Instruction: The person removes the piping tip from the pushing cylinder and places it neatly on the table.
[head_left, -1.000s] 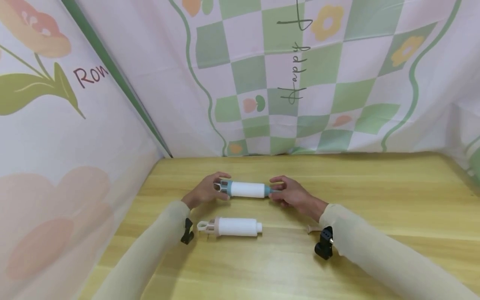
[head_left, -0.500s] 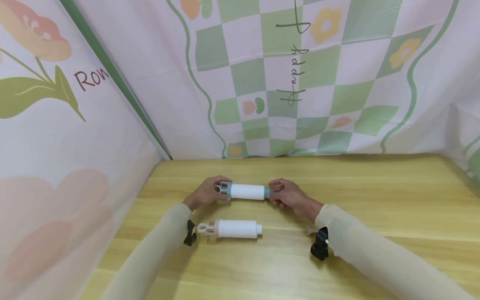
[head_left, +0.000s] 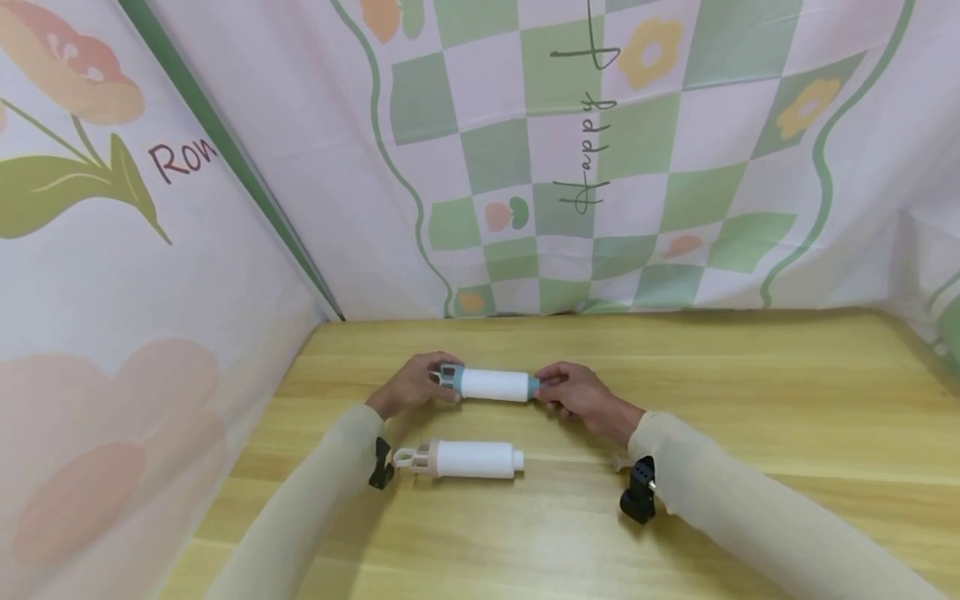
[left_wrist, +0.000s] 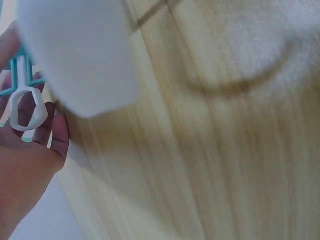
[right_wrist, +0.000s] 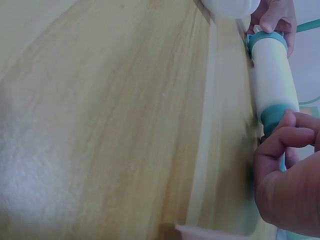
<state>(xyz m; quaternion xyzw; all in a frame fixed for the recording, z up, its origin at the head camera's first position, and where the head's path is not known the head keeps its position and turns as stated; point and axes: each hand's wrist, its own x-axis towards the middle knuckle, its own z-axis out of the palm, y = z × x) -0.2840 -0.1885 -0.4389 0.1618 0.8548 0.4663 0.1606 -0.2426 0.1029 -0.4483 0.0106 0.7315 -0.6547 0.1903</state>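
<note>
A white hand pump [head_left: 495,384] with teal ends lies across the far part of the table, a ring handle at its left. My left hand [head_left: 411,387] holds the teal handle end, its thumb on the near side. In the left wrist view, fingers lie around the white ring [left_wrist: 28,109]. My right hand [head_left: 588,398] pinches the teal nozzle end [right_wrist: 273,118] between thumb and bent fingers; the nozzle's tip is hidden by the hand. A second white pump [head_left: 476,459] with a pinkish-beige handle lies in front, parallel to the first.
On the wooden table [head_left: 720,533], a small pinkish-beige piece [head_left: 622,462] sticks out beside the right wrist camera [head_left: 639,492]. Printed cloth [head_left: 540,192] hangs along the back edge and at the left side.
My right hand has closed in on the teal nozzle end and its fingers have drawn together on it. The left hand keeps its place at the handle end. The front pump stays put.
</note>
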